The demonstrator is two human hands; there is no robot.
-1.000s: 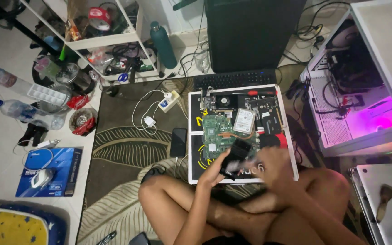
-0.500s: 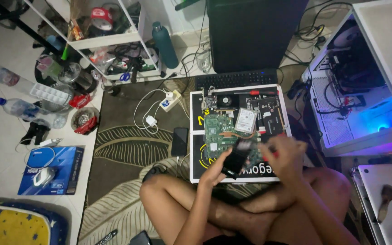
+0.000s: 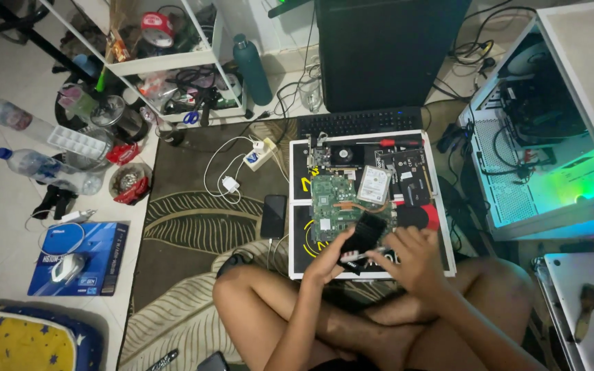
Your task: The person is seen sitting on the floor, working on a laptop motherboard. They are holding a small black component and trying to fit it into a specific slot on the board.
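a room at home, used as a makeshift computer repair spot. work done cross-legged on a patterned rug (image 3: pixel 180 227) laid over floor tiles. green circuit board (image 3: pixel 335 209) on a black mat (image 3: pixel 297 254), screwdriver (image 3: pixel 390 143) and keyboard (image 3: pixel 359 124) close by. open, lit pc case (image 3: pixel 551 165) to one side, cluttered white shelf (image 3: pixel 173 65), water bottles (image 3: pixel 36 168) and loose cables about.

The lower end of the small black part (image 3: pixel 361 235) disappears behind the left hand (image 3: pixel 329 259) and right hand (image 3: pixel 414 257), so the grip itself can't be made out. The green circuit board (image 3: pixel 331 203) is partly covered too (its components too tiny to tell). The yellow cushion (image 3: pixel 18 343) and black computer tower (image 3: pixel 386 48) run off the edges.
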